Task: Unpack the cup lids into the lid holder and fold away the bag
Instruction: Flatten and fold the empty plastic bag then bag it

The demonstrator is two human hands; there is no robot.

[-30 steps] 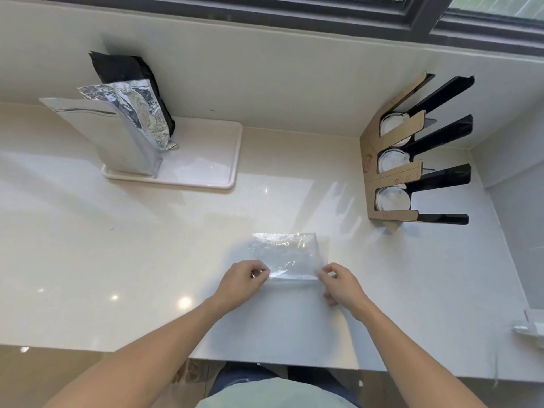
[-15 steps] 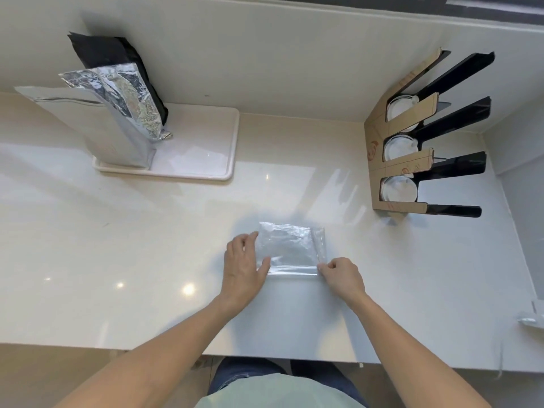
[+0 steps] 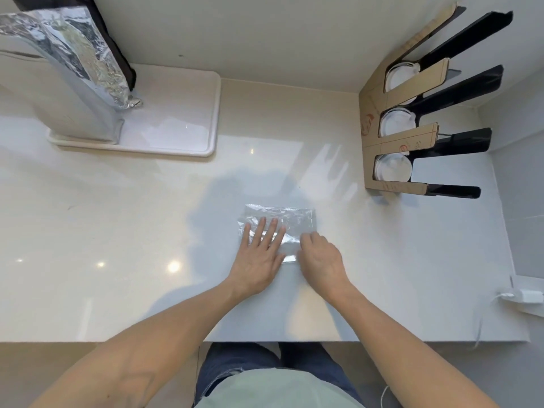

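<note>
A clear, crinkled plastic bag (image 3: 291,217) lies flat and folded on the pale counter in front of me. My left hand (image 3: 259,248) rests palm down on its left half, fingers spread and pressing it flat. My right hand (image 3: 319,257) covers the bag's near right corner with fingers curled; whether it pinches the plastic is hidden. At the back right stands the cardboard-and-black lid holder (image 3: 382,119), with white cup lids (image 3: 393,170) stacked in its three slots.
A white tray (image 3: 176,139) sits at the back left with silver foil pouches (image 3: 67,72) and a black bag on it. A white charger with cable (image 3: 522,295) lies at the right edge. The counter's front edge runs just below my forearms.
My left hand slid from the bag's left edge onto the bag and flattened on it. My right hand moved left over the near right corner. The camera moved closer and tilted down.
</note>
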